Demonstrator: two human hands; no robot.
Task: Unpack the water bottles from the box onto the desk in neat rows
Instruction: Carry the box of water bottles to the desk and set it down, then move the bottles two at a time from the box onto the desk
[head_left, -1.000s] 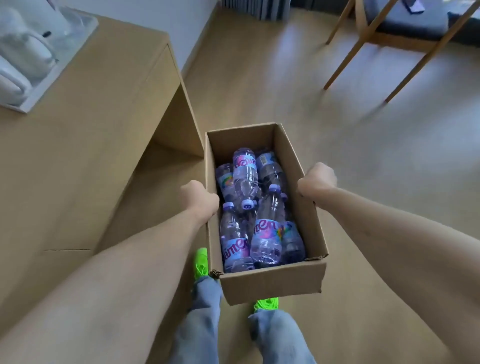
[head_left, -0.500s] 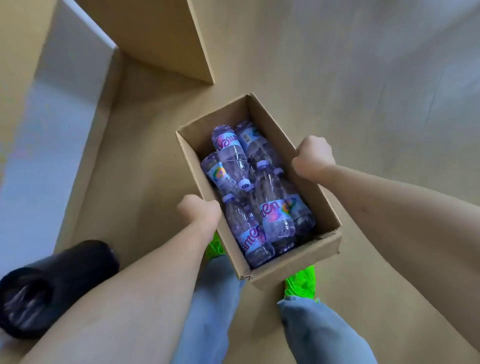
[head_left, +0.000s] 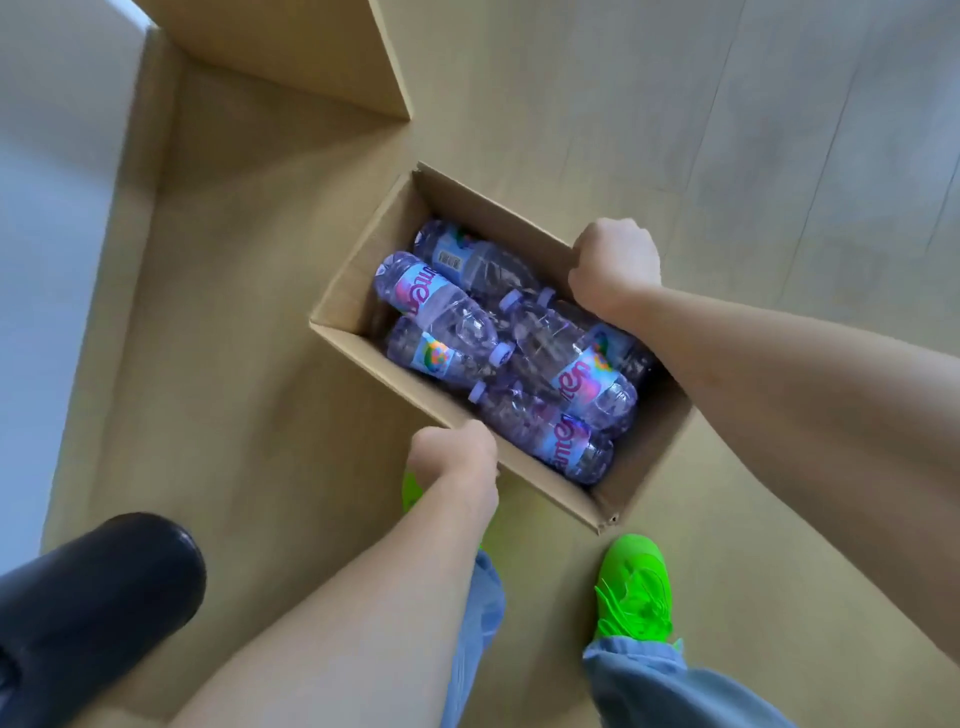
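Note:
An open cardboard box (head_left: 358, 270) is held low above the wooden floor, turned diagonally. Inside lie several clear purple-tinted water bottles (head_left: 441, 306) with colourful labels, piled on their sides. My left hand (head_left: 452, 457) grips the box's near-left long wall with curled fingers. My right hand (head_left: 615, 265) grips the far-right long wall the same way. My right forearm hides part of the bottles at the box's right end.
A wooden desk side panel (head_left: 291, 52) stands at the top, with a pale wall (head_left: 47, 208) on the left. A black cylindrical bin (head_left: 88, 597) sits at the lower left. My green shoes (head_left: 634, 587) and jeans are below the box.
The view has tilted down from the desk top to the floor beside it. The box has turned diagonally and sunk lower, both hands still gripping its walls. The black bin has come into view.

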